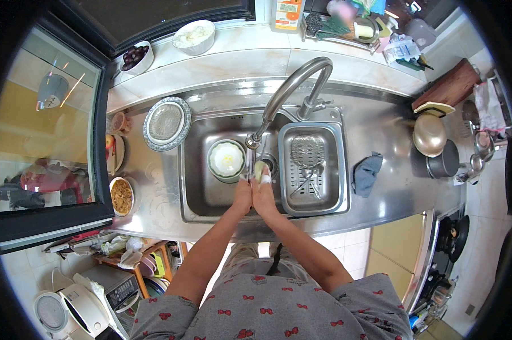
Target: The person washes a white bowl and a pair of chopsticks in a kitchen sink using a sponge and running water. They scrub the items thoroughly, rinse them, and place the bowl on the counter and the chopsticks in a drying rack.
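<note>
My right hand (pixel 263 196) holds a pale green sponge (pixel 259 169) with white foam beside it, over the large steel sink basin (pixel 209 204). Pressed close against it is my left hand (pixel 242 194); its fingertips are hidden, so its grip does not show. Both hands are below the spout of the steel faucet (pixel 277 97), from which water appears to run. Left of them, a white bowl with a green scalloped rim (pixel 226 159) sits on the basin floor. The drain (pixel 269 163) lies just beyond my right hand.
A perforated steel basket (pixel 285 187) holds a glass dish (pixel 308 148) and utensils (pixel 310 185). Left of the sink are stacked plates (pixel 167 123) and a bowl of food (pixel 121 196). A grey cloth (pixel 367 174) lies right. An open window (pixel 105 187) juts in at left.
</note>
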The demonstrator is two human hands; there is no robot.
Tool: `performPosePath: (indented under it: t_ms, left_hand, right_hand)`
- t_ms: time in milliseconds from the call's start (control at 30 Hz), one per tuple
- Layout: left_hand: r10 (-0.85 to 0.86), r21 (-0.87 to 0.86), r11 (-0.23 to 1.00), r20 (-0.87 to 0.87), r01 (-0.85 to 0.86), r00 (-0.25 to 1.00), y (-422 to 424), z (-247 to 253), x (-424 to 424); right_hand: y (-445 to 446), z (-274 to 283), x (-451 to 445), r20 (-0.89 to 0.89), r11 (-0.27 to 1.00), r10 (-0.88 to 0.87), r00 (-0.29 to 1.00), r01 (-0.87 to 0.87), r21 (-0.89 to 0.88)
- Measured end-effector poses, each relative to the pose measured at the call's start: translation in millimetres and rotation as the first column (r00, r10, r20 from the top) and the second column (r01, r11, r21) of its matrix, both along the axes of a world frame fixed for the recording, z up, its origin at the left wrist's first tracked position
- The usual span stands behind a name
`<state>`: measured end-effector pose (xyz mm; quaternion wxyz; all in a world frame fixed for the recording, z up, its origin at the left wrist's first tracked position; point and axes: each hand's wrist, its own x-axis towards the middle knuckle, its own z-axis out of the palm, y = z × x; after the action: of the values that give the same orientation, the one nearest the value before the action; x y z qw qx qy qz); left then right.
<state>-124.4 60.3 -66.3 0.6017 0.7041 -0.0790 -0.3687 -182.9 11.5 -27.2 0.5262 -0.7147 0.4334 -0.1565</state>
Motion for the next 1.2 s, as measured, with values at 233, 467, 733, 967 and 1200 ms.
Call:
performPosePath:
  t_ms: [233,467,733,967,1200]
  left_hand:
    - [-0.407,0.236,0.892,0.044,0.386,0.912,-1.4,24.5,-11.2]
    - [-0.354,0.237,0.874,-0.287,0.424,0.890,-1.1,58.6,4.1]
    - [-0.351,0.101,0.906,-0.358,0.410,0.865,1.4,96.5,-30.7]
    - [-0.265,-0.150,0.954,-0.826,0.260,0.498,6.7,93.6,-19.6]
    - [-0.130,-0.006,0.977,-0.804,0.212,0.580,-2.7,58.3,-2.9]
  right_hand:
    - [-50.5,-29.6,8.8,0.163,0.989,0.140,0.977,-0.145,0.018]
    - [-40.8,-5.7,8.6,0.303,0.945,0.145,0.942,-0.223,0.240]
    - [-107.0,-59.9,31.0,-0.015,0.976,0.091,0.996,-0.092,-0.196]
    - [-115.9,-44.7,24.0,0.276,0.092,-0.694,0.665,-0.299,0.950]
    - [-58.0,-24.0,18.6,0.146,0.203,-0.448,0.882,-0.059,0.977]
